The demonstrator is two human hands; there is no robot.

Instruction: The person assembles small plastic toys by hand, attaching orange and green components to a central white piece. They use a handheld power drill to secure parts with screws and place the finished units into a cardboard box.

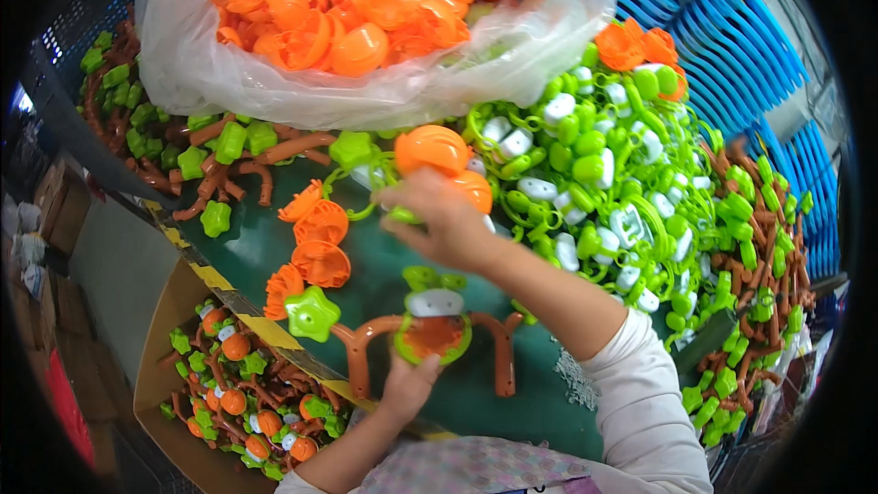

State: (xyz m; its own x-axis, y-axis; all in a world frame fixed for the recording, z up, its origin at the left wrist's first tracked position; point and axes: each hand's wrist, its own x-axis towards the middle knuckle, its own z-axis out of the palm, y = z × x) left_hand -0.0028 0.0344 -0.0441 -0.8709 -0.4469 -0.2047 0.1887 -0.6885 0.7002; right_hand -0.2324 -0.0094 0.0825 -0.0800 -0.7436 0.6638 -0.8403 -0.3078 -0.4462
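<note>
My left hand [409,389], near the front edge, is closed on a brown branch-shaped plastic piece [370,334]. A green ring [463,340] with an orange shell [430,337] inside sits at its middle, a white block [434,303] above it. A green star [313,315] caps the branch's left end. My right hand [441,220] is over the table with fingers apart, slightly blurred, beside a large orange dome [432,150] and a smaller orange dome [472,190]. Green-and-white parts lie partly hidden behind its fingers. I see nothing held in it.
Orange half-shells fill a clear plastic bag [512,96] at the back. Green-and-white ring parts [594,174] are heaped at right. Orange cups [320,263] line the left. Brown branches [764,256] lie at both sides. Assembled pieces fill a cardboard box [169,348] below left.
</note>
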